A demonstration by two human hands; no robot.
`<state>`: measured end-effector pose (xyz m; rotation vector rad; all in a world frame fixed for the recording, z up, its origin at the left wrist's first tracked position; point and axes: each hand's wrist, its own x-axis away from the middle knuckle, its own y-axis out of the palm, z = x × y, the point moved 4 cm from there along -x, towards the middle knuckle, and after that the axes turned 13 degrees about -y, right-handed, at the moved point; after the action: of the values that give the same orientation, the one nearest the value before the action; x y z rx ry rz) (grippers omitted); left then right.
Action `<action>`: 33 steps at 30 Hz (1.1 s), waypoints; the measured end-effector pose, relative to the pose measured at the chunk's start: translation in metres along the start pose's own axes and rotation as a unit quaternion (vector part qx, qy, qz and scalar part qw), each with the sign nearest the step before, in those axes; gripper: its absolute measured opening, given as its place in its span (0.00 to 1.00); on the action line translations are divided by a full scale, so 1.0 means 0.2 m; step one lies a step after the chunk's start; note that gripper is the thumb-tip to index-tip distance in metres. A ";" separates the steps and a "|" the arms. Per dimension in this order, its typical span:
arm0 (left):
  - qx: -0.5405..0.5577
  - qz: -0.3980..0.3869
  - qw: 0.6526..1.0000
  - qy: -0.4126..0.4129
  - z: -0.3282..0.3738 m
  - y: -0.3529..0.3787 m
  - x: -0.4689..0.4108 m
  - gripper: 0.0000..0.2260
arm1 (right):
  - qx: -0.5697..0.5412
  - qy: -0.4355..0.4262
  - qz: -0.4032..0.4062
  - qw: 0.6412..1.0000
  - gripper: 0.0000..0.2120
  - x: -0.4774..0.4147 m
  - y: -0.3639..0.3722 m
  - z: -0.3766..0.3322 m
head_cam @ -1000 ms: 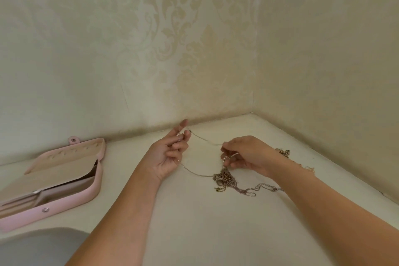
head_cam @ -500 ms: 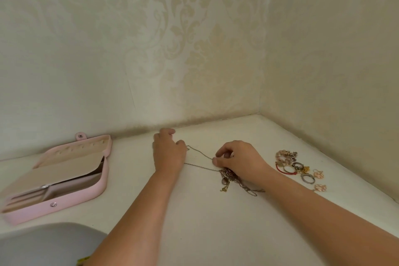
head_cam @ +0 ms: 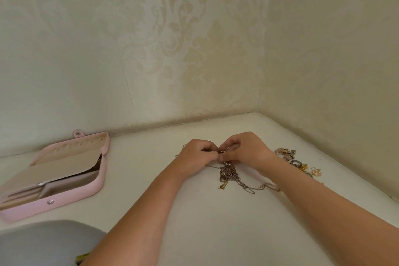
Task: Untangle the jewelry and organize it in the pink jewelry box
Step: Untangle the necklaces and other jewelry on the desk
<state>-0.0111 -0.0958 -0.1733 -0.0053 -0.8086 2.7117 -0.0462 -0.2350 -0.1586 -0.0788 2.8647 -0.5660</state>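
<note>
Our left hand (head_cam: 195, 153) and right hand (head_cam: 248, 151) are curled tight, fingertips meeting, both pinching the top of the tangled chains (head_cam: 228, 174).

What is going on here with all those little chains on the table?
A person is untangling jewelry by hand. The left hand and right hand meet fingertip to fingertip, pinching the top of a tangle of chains whose bulk lies on the white table just below them. A small pile of rings and earrings sits beside the right wrist. The pink jewelry box lies open off to the left, away from both hands.
</note>
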 end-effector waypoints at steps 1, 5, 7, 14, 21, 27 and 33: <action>0.003 0.003 1.000 0.000 0.00 0.00 0.00 0.03 | 0.010 -0.002 0.002 1.000 0.11 0.00 0.00 0.00; -0.001 -0.010 1.000 0.014 0.00 0.00 -0.01 0.08 | 0.028 -0.012 0.046 0.998 0.09 -0.01 -0.03 -0.01; -0.014 -0.010 1.000 0.014 0.00 -0.01 -0.01 0.10 | 0.000 -0.018 0.058 0.998 0.07 -0.02 -0.04 -0.01; 0.006 0.033 0.999 0.000 0.00 -0.02 -0.04 0.14 | -0.087 -0.021 0.013 0.996 0.07 -0.02 -0.02 -0.03; 0.111 0.021 0.994 -0.007 0.00 -0.05 -0.03 0.11 | -0.068 -0.016 -0.012 0.997 0.08 -0.01 -0.01 -0.01; 0.134 -0.023 0.991 0.004 0.01 -0.03 -0.04 0.07 | -0.078 -0.038 0.032 0.996 0.07 -0.03 -0.04 0.00; 0.128 -0.054 0.990 0.010 -0.02 -0.01 -0.06 0.02 | -0.065 -0.057 0.062 0.994 0.07 -0.04 -0.08 0.00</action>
<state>0.0014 -0.0961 -0.1767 0.0674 -0.4369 2.6871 -0.0387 -0.2485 -0.1504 0.0442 2.7695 -0.3391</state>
